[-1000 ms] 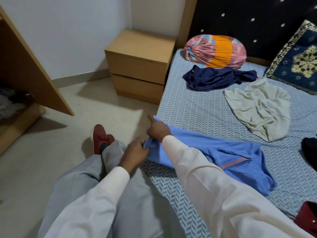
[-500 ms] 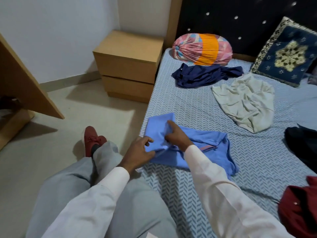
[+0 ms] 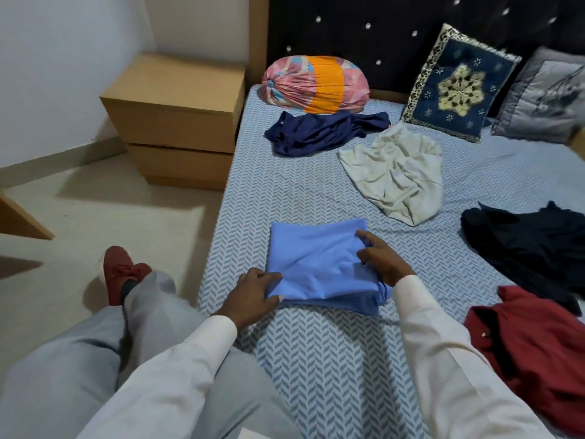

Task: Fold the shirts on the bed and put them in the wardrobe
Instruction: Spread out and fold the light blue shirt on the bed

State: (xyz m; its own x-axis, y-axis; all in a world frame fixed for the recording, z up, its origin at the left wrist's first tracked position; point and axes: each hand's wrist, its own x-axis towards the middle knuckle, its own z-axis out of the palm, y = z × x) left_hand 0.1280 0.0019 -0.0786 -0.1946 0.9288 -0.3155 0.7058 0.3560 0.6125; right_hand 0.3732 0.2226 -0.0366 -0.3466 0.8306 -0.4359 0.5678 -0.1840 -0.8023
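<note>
Blue on blue — the light-blue shirt point(image 3: 316, 264) lies folded into a rough square at the lower centre of the frame. It rests flat on the chevron-patterned bed sheet point(image 3: 316, 359), near the bed's left edge. The left hand point(image 3: 253, 296) grips its lower-left corner, with the thumb on top of the cloth and the other fingers curled at the edge. The right hand point(image 3: 384, 264) holds the shirt's right edge, its fingers point(image 3: 364, 237) clenched into the fold. Both arms wear white sleeves.

Higher in the frame, a crumpled navy shirt point(image 3: 316, 134) touches a pink-and-orange bolster point(image 3: 316, 85), which sits against the dark studded headboard point(image 3: 380, 26). Just to the right of the navy shirt lies a rumpled cream shirt point(image 3: 395, 175). Its upper end is close to a navy embroidered cushion point(image 3: 459, 87), and a grey cushion point(image 3: 544, 99) fills the upper right corner. At the right edge a black garment point(image 3: 522, 239) is heaped, and a dark red shirt point(image 3: 538, 353) lies below it — the two touch.

A wooden bedside cabinet point(image 3: 177, 122) with two drawers stands at upper left against the bed. At lower left, a red shoe point(image 3: 118, 270) rests on the floor at the end of a grey trouser leg point(image 3: 148, 302).
</note>
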